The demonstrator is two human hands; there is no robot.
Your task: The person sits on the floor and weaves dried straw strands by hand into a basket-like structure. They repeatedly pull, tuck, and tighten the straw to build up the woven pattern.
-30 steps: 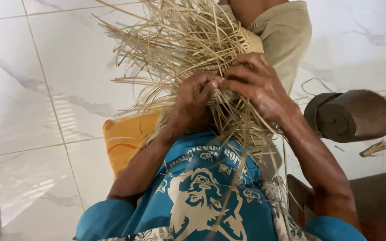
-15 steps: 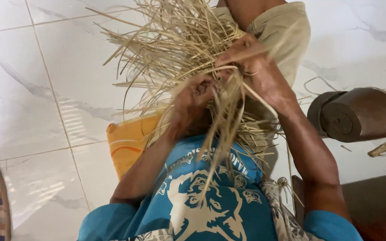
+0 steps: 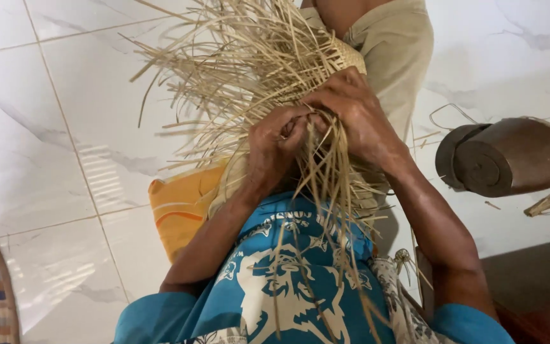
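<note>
Right hand (image 3: 351,114) lowered onto woven straw (image 3: 256,70); left hand (image 3: 275,143) apparently pinching strands.

My left hand (image 3: 275,143) and right hand (image 3: 351,111) meet over a half-woven straw basket (image 3: 268,70), fingers pinching its pale strips where the woven part ends and the loose ends fan out toward the white tiled floor (image 3: 65,127). More strips hang down across my blue printed shirt (image 3: 288,286). An orange cushion (image 3: 183,207) lies just beside my left forearm. To my right, a brown wooden cylinder (image 3: 510,159) lies on its side on the tiles.
</note>
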